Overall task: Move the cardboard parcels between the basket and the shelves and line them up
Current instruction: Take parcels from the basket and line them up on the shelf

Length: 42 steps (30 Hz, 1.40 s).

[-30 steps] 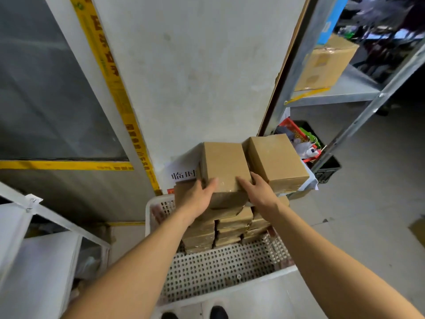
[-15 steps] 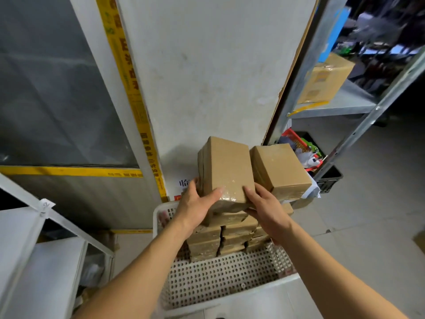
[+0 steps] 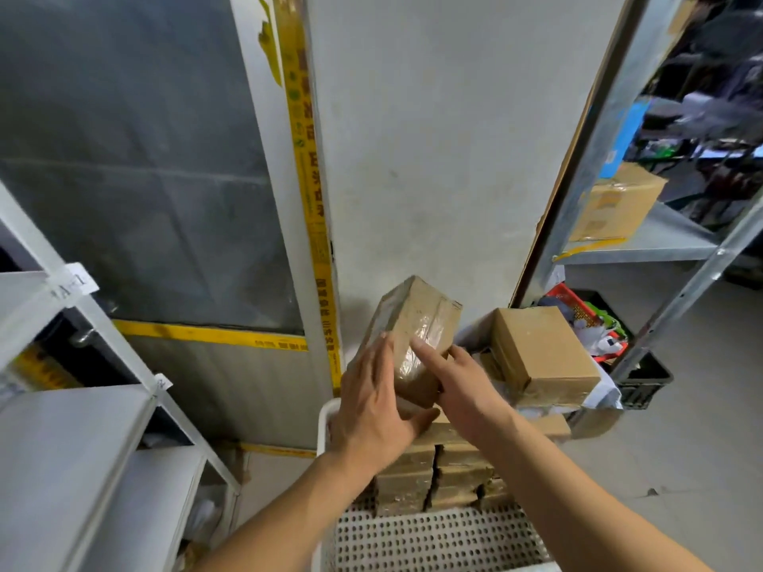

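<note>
1. On your left stands a white shelving unit (image 3: 74, 439), with two of its shelf boards in view and small paper tags on its frame.
2. On your right stands a grey metal rack (image 3: 644, 245); one large taped carton (image 3: 619, 204) sits on its shelf, and a black crate (image 3: 644, 381) of mixed items sits on the floor beneath.
3. A white perforated basket (image 3: 433, 538) is right in front of you, close to the white wall that carries a strip of yellow tape (image 3: 309, 171).
4. Brown cardboard parcels are stacked (image 3: 437, 476) at the far end of the basket in three side-by-side piles. How many there are in all you cannot count from here, since your arms cover part of them.
5. One separate parcel (image 3: 541, 353) lies flat on top of the stack at the right, with no hand on it.
6. One lifted parcel (image 3: 417, 328) is tilted up on end above the left of the stack, between your two hands.
7. Your left hand (image 3: 375, 406) grips the lifted parcel, fingers lying up its left face and thumb hooked beneath its lower end.
8. Your right hand (image 3: 462, 386) holds the parcel from the right, forefinger stretched up across its taped face, the other fingers behind.
</note>
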{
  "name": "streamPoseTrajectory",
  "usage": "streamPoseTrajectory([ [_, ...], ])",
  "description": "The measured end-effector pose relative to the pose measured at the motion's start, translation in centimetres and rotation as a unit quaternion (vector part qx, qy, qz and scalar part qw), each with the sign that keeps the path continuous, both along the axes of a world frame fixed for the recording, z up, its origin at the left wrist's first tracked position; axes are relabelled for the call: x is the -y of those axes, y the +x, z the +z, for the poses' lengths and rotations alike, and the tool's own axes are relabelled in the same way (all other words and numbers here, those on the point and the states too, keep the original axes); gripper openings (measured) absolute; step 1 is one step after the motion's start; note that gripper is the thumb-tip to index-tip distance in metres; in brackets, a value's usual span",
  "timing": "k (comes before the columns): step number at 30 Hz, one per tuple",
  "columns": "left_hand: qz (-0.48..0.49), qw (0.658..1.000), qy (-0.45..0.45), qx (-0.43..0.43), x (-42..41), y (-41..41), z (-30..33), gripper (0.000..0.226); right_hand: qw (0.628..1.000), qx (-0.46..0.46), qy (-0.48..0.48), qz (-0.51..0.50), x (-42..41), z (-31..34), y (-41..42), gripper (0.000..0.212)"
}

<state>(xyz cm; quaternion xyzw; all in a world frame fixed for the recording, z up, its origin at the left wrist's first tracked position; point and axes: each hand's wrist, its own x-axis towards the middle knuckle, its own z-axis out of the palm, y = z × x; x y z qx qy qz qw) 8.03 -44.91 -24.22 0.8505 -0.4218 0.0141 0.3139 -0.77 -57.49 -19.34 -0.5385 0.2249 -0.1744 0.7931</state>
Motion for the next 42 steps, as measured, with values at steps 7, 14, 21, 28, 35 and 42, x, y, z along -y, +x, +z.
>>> streamPoseTrajectory([
  [7, -0.096, 0.985, -0.113, -0.088, -3.0, 0.1, 1.8, 0.077, 0.999, -0.022, -0.029, 0.018, 1.0, -1.2, 0.9, 0.052],
  [14, 0.070, 0.977, -0.099, -0.175, -4.2, 4.2, 2.5, 0.073, 0.998, -0.018, 0.034, 0.056, 1.8, -2.3, 1.6, 0.056],
  [21, 0.020, 0.799, -0.220, -0.560, -5.8, 6.6, 3.6, 0.061, 0.994, -0.005, 0.034, 0.106, 1.2, -3.0, 3.1, 0.074],
  [28, -0.040, 0.946, 0.130, -0.296, -7.6, 11.8, 9.3, 0.091, 0.834, -0.074, -0.513, 0.187, 5.0, 3.8, 5.9, 0.113],
  [35, -0.088, 0.933, 0.217, -0.273, -7.8, 11.8, 13.6, 0.078, 0.792, -0.149, -0.394, 0.442, 3.2, 4.1, 8.7, 0.093],
  [42, 0.273, 0.941, -0.084, -0.183, -13.9, 8.0, 9.9, 0.082, 0.947, -0.051, -0.129, 0.289, -0.5, -0.7, 9.7, 0.071],
])
